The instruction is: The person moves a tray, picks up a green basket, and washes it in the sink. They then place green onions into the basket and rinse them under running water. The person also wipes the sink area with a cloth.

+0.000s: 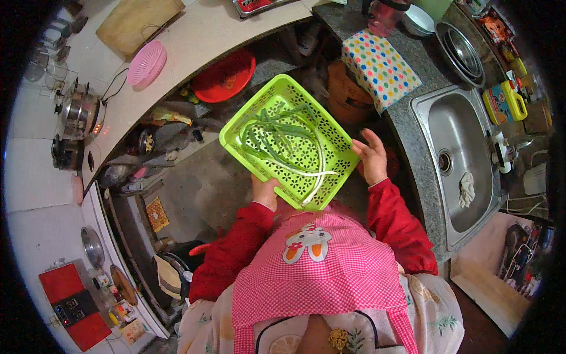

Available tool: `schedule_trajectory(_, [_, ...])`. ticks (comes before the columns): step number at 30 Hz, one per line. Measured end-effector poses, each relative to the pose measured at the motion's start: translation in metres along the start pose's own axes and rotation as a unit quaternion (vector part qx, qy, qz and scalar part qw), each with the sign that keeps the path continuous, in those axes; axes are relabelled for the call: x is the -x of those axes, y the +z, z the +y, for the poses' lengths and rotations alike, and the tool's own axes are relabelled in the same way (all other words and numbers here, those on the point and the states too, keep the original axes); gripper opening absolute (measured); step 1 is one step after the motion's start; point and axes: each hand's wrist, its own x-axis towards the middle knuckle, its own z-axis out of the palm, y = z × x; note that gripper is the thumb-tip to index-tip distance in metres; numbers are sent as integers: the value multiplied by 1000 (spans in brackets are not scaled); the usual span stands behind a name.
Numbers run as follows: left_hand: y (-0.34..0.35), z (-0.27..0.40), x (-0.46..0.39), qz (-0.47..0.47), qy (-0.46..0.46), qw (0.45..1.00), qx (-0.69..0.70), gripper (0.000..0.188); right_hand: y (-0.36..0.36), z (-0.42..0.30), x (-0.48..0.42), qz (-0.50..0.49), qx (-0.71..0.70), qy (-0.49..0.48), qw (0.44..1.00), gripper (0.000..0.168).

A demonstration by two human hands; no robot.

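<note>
A rectangular green plastic basket [265, 173] with flower-shaped holes is held up in front of the pink checked apron [336, 270]. Several green onions [283, 132] lie inside, their white ends towards me. My left hand [264, 191] grips the basket's near left side, the fingers partly hidden under it. My right hand [372, 155] is at the right corner, fingers spread, the fingertips at or close to the rim; whether they touch it is hard to tell.
To the right is a steel sink [460, 132] with a white cloth [466, 190] in it. A polka-dot cloth [382, 68] hangs over the grey counter's edge. A red basin [225, 77] stands below the pale counter, which holds a pink basket [147, 65]. Steel pots stand far left.
</note>
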Motion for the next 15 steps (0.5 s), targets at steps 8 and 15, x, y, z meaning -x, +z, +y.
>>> schedule_trajectory(8, [-8, 6, 7, -63, 37, 997, -32, 68, 152, -2, -9, -230, 277, -162, 919, 26])
schedule_trajectory(15, [-6, 13, 18, -74, 40, 996, -42, 71, 185, -8, -17, -243, 623, -335, 664, 21])
